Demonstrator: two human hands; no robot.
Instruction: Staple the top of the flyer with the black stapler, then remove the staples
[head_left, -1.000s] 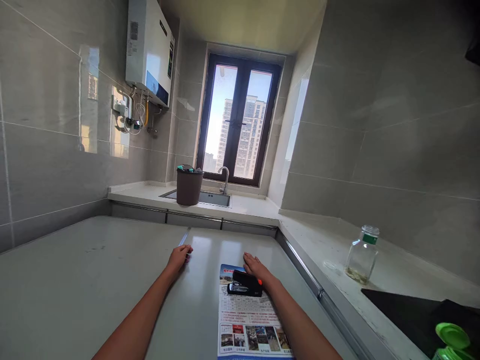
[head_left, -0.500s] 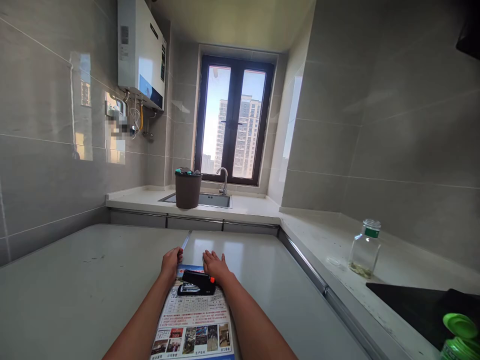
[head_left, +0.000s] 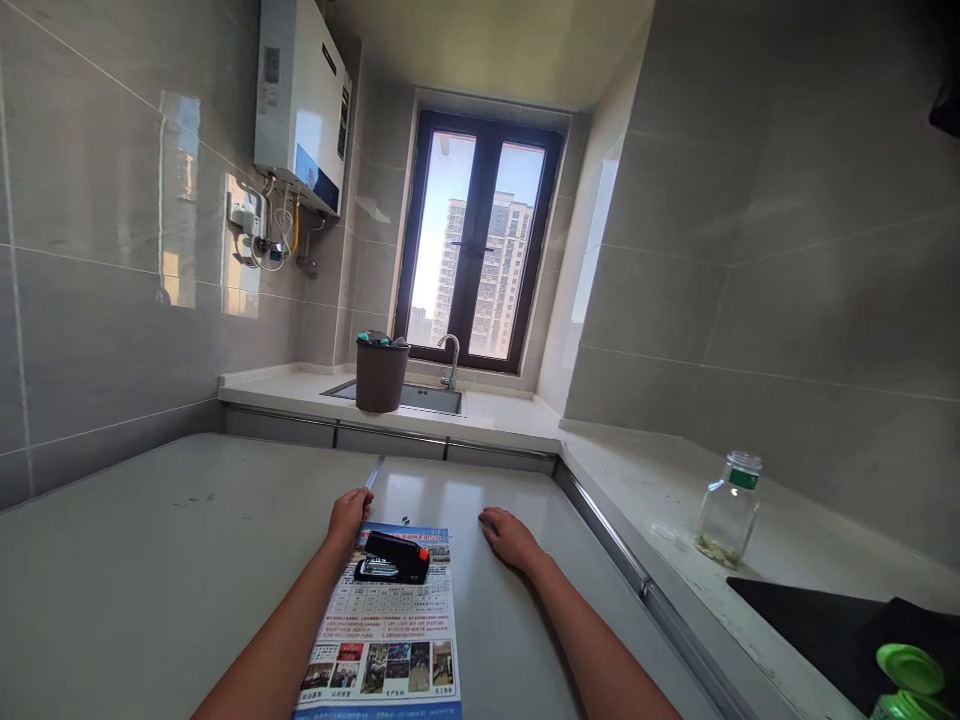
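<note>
My left hand (head_left: 350, 517) is closed in a loose fist at the top left corner of a printed leaflet (head_left: 390, 625). Whatever may be inside its curled fingers is hidden. On the leaflet's upper part lies a black stapler (head_left: 391, 558) with an orange-red end, pointing left. Just beyond the top edge sit a few tiny dark bits (head_left: 406, 520), too small to name. To the right, my right hand (head_left: 512, 538) rests palm down on the grey-white tabletop (head_left: 495, 640), its fingers slightly bent and holding nothing visible, apart from the leaflet.
A brown bin (head_left: 382, 375) stands at the sink (head_left: 431, 398) by the window. On the right-hand counter (head_left: 637, 470) are a glass jar (head_left: 727, 510), a clear lid (head_left: 670, 536), a black panel (head_left: 810, 625) and a bottle with a green flip cap (head_left: 909, 670).
The leaflet and stapler slid left until the leaflet met my left hand. My right hand moved left with them, then drew back right, and the tiny dark bits now show.
</note>
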